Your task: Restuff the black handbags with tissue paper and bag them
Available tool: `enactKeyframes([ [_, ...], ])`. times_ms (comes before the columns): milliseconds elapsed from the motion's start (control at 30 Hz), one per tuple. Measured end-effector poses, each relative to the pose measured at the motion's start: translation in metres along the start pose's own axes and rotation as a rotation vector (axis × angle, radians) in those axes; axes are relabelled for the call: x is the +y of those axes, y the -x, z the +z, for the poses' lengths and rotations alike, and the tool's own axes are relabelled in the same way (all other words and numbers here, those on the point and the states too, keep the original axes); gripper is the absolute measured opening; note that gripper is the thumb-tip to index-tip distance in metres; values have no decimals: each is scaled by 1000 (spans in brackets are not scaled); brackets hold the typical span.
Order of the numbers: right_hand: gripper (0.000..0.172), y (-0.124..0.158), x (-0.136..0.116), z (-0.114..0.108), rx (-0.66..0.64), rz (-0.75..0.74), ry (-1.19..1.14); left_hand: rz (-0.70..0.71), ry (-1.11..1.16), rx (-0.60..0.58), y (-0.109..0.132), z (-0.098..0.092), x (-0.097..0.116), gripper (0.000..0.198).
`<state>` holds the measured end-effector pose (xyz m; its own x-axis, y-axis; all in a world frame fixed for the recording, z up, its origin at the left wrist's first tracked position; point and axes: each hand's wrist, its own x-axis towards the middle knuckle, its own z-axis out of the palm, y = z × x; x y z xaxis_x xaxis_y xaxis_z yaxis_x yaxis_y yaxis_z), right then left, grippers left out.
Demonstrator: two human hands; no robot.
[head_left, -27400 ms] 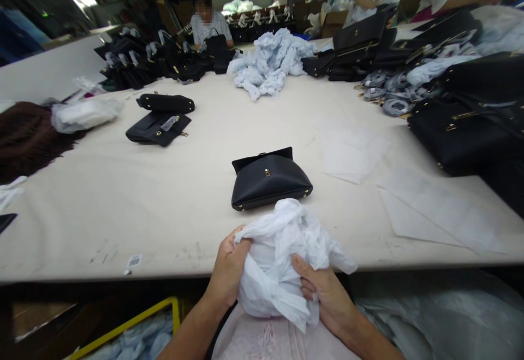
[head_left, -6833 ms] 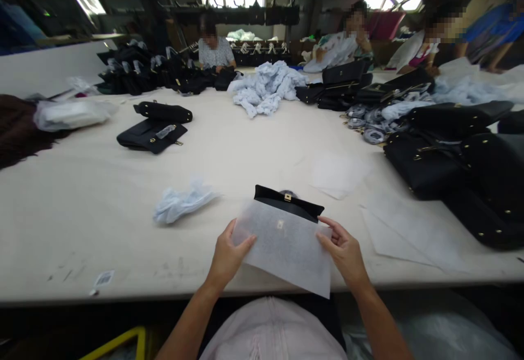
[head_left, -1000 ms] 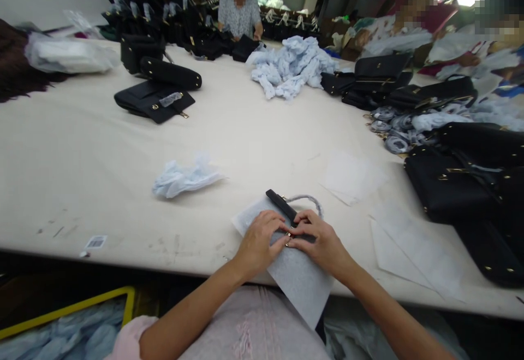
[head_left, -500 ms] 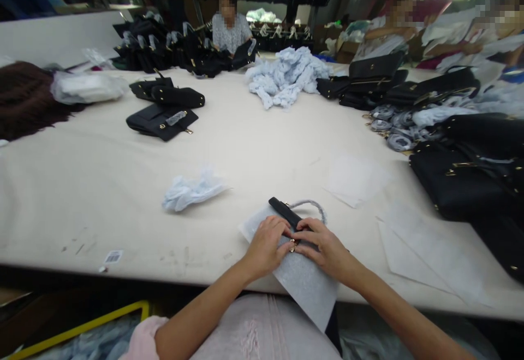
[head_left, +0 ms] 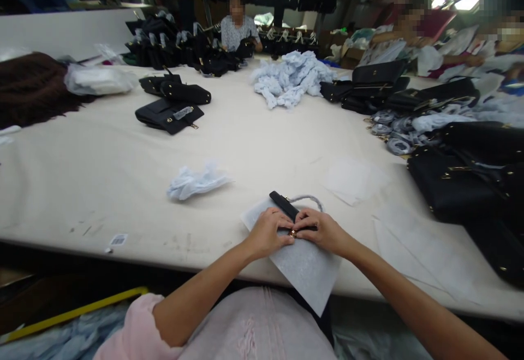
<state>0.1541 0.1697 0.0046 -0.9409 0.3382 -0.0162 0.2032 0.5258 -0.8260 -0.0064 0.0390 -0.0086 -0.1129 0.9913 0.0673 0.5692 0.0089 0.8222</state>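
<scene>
At the table's near edge lies a black handbag (head_left: 282, 205) with a wrapped, curved handle (head_left: 313, 200) sticking out to the right. A whitish sheet (head_left: 309, 272) covers much of it and hangs over the table edge. My left hand (head_left: 271, 233) and my right hand (head_left: 321, 231) meet at a small gold clasp (head_left: 292, 233) on the bag's front. Both hands are closed, with the fingertips pinching around the clasp and the black flap beside it. The fingers partly hide the clasp, so whether it is fastened cannot be seen.
Crumpled pale-blue tissue (head_left: 196, 181) lies left of the bag, with a larger heap (head_left: 292, 78) farther back. White sheets (head_left: 421, 253) are at right, beside stacked black bags (head_left: 462, 180). More bags (head_left: 170, 115) lie at left. Co-workers (head_left: 239, 32) are across the table.
Both hands stay at the clasp, and the right fingers have drawn closer together around it. The view has shifted slightly. The person across the table has moved their hands on a black item.
</scene>
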Motion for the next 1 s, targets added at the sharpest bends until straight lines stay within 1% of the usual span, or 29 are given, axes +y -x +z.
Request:
enactKeyframes([
  [100,6,-5,-4,-1,-34,-42,43,-22,-22,-10,-1,1,-2,28],
  [167,8,-7,-9,0,-68,-91,105,-45,-48,-22,-4,1,-2,28],
  [233,14,-9,-15,0,-112,-153,186,-67,-81,-64,-9,0,0,28],
  [333,27,-12,-22,-3,-190,-252,284,-102,-176,-149,-18,-5,7,25],
  [400,32,-14,-23,-5,-225,-291,309,-143,-259,-188,-24,-8,13,24],
  [433,33,-14,-21,-6,-228,-303,317,-166,-292,-200,-27,-9,16,26],
  [567,34,-7,-9,-5,-179,-321,366,-222,-327,-243,-37,-7,21,41],
  [667,32,-1,1,-1,-130,-350,387,-248,-347,-260,-43,-4,22,45],
  [733,31,0,5,0,-118,-384,395,-258,-365,-273,-46,-3,23,45],
  [867,28,-4,8,0,-141,-442,432,-272,-395,-302,-51,-3,24,41],
  [933,27,-4,6,0,-114,-434,441,-274,-395,-300,-50,-4,24,41],
  [1000,26,-2,3,2,-61,-407,427,-265,-374,-285,-47,-4,24,42],
])
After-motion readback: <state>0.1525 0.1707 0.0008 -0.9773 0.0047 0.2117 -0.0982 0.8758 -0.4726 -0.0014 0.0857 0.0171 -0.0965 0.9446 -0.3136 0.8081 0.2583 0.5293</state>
